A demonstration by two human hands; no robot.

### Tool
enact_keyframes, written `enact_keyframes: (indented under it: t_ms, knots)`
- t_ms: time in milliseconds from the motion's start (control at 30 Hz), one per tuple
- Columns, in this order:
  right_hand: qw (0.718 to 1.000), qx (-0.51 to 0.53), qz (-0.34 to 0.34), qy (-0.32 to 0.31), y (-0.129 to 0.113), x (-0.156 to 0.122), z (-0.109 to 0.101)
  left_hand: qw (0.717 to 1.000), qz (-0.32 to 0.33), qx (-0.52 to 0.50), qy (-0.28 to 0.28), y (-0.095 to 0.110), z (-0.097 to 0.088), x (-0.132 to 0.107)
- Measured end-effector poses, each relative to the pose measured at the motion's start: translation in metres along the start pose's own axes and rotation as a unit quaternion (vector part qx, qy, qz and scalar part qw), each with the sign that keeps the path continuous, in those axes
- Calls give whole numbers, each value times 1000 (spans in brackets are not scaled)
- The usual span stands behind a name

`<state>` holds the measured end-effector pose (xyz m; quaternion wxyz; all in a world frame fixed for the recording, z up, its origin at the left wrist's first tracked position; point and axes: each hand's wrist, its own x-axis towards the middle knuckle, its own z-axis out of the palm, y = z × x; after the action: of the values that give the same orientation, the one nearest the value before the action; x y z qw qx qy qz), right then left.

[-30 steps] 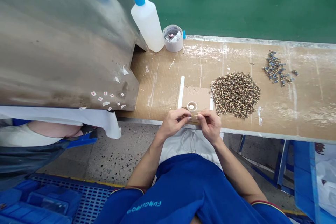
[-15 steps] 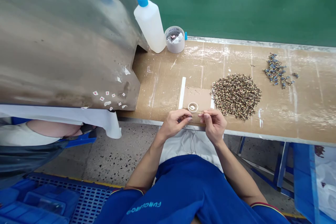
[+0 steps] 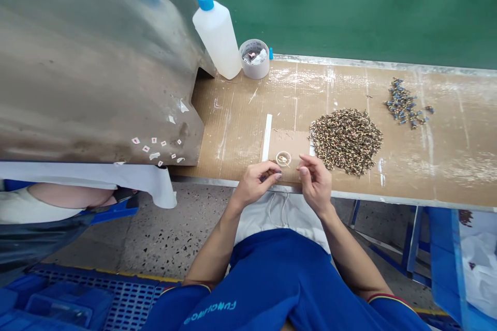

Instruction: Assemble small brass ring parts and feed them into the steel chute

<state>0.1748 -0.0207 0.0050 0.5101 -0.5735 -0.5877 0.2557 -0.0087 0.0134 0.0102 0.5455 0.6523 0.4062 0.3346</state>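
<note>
My left hand [image 3: 257, 182] rests at the bench's front edge with its fingertips pinched together. Whether they hold anything is too small to tell. My right hand [image 3: 315, 183] is raised just right of it, fingertips bent inward, also with nothing clearly visible in them. Both hands are nearest to a small pale ring [image 3: 283, 159] lying on a square of brown cardboard [image 3: 289, 147]. A thin strand seems to cross the ring. A white strip [image 3: 266, 137] lies left of the square.
A large heap of small speckled beaded parts [image 3: 345, 142] lies right of the square, with a smaller heap of blue-and-metal parts [image 3: 404, 106] beyond. A glue bottle [image 3: 216, 33] and a round tub [image 3: 254, 59] stand at the back. A metal housing [image 3: 85, 62] looms left, and a co-worker's arm [image 3: 66, 197] shows below it.
The thin strand once stretched between my fingertips no longer shows there. My right hand has moved away from my left and lifted slightly, and the view has shifted a little.
</note>
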Motion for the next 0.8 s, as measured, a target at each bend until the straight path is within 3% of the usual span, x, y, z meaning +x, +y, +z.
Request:
enact_keyframes:
  t_ms: [200,300,467,633,800]
  knots:
    - [975,-185,52,110,11,-5,-56,1000,-5,-16,0,-2,0,0]
    - [954,-257,89,130,17,-10,-72,1000,-12,-20,-4,-2,0,1]
    - [954,-265,98,102,20,-15,-67,1000,-18,-20,-8,0,0,1]
    - [958,-274,50,73,19,-7,-55,1000,-8,-22,-1,0,0,1]
    - [957,-287,16,33,19,-5,-56,1000,-8,-23,7,0,1,0]
